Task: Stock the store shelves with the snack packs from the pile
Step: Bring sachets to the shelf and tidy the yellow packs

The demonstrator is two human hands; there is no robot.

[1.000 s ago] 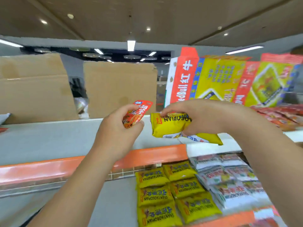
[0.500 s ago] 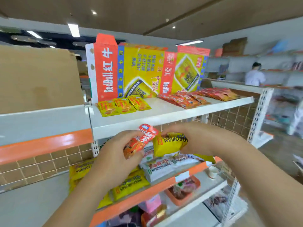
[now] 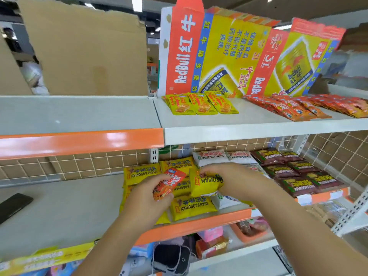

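Fingers: left hand (image 3: 147, 198) curled round a red pack (image 3: 169, 184), right hand (image 3: 229, 178) pinching a yellow pack (image 3: 205, 185), both over the middle shelf's (image 3: 199, 223) front edge.
Progress: apparently partway; yellow row (image 3: 191, 207), white row (image 3: 211, 156), brown row (image 3: 298, 176) laid there, held pair not yet placed.
Top shelf (image 3: 258, 132): yellow sachets (image 3: 199, 104) near its left edge, red sachets (image 3: 288, 109) rightward.

3 yellow sachets (image 3: 201, 104), 2 hands (image 3: 148, 198) (image 3: 234, 179)

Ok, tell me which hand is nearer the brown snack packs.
Right. The right hand is just left of the brown snack packs; the left hand is farther left.
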